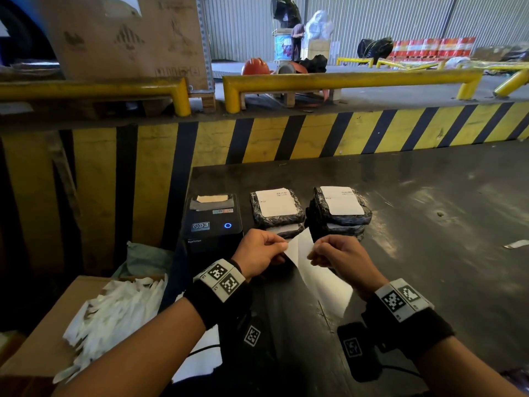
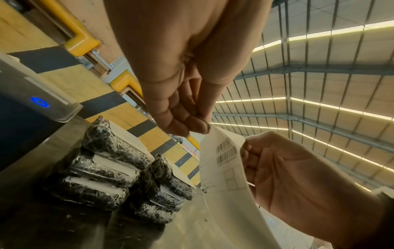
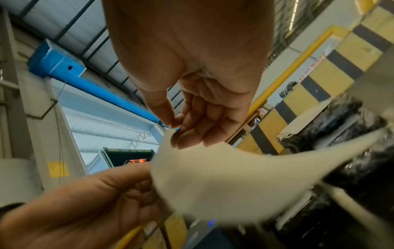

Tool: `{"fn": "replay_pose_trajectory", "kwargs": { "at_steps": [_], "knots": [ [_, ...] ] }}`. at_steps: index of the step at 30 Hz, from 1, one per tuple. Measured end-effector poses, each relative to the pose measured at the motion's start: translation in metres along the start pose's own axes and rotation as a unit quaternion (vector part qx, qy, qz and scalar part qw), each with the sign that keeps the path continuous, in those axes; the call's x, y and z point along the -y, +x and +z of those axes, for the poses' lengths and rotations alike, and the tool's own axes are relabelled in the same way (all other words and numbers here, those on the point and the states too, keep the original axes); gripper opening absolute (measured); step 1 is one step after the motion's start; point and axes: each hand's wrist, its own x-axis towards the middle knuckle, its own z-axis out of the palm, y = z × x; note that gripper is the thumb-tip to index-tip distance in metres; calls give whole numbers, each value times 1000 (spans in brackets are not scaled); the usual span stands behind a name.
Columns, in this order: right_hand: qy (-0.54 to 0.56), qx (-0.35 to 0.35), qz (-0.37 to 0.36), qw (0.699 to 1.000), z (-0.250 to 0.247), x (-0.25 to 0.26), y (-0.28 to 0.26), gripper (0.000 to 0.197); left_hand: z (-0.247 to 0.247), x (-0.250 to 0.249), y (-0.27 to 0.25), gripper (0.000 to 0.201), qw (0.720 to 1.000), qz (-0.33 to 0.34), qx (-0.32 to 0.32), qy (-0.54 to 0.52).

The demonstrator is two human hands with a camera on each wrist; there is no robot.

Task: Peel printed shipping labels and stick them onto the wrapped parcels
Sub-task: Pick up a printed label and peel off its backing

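Both hands hold one white shipping label above the dark table, just in front of the parcels. My left hand pinches its upper left corner and my right hand pinches the upper right corner. The left wrist view shows the printed barcodes on the label; the right wrist view shows its blank back. Two stacks of black wrapped parcels stand behind my hands: the left stack and the right stack, each with a white label on its top parcel.
A black label printer with a blue light stands left of the parcels. A cardboard box of white peeled backing strips sits at the lower left. A yellow and black striped wall rises behind the table.
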Motion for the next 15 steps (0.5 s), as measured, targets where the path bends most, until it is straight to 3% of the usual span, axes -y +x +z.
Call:
{"fn": "replay_pose_trajectory", "kwargs": {
  "at_steps": [3,8,15],
  "knots": [
    [43,-14,5,999,17,6,1,21,-9,2,-6,19,1000,1,-1,7],
    [165,-19,27,986,41,12,5,19,-34,9,-17,19,998,22,-57,20],
    [186,-1,28,982,75,13,11,10,-68,21,-35,17,984,73,-143,75]
  ]
}}
